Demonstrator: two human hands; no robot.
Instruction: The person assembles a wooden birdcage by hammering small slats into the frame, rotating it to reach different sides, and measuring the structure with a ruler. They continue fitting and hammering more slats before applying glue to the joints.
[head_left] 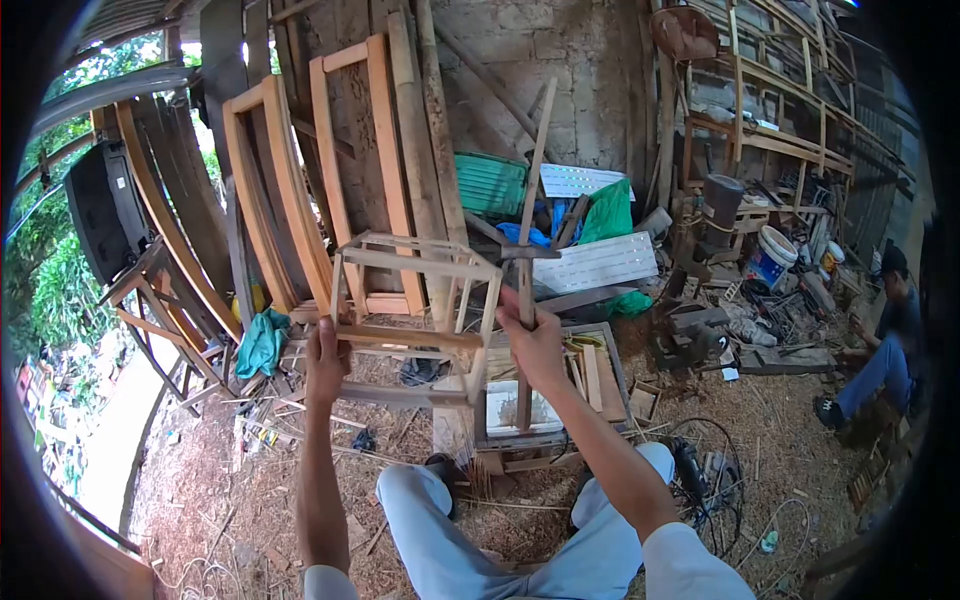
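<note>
I hold a small wooden frame (415, 262), like an unfinished stool or chair skeleton, up in front of me. My left hand (326, 362) grips one of its lower rails on the left side. My right hand (533, 342) is closed around a long thin wooden stick (531, 200) that stands upright beside the frame's right edge, and it touches the frame there. My knees in light trousers (470, 540) are below, over a floor of sawdust and shavings.
Tall wooden door frames (350, 170) lean on the wall behind. A wooden box with slats (590, 380) sits ahead on the floor. A power tool and cable (700, 470) lie at right. Another person (885, 350) sits far right. A green cloth (262, 342) lies left.
</note>
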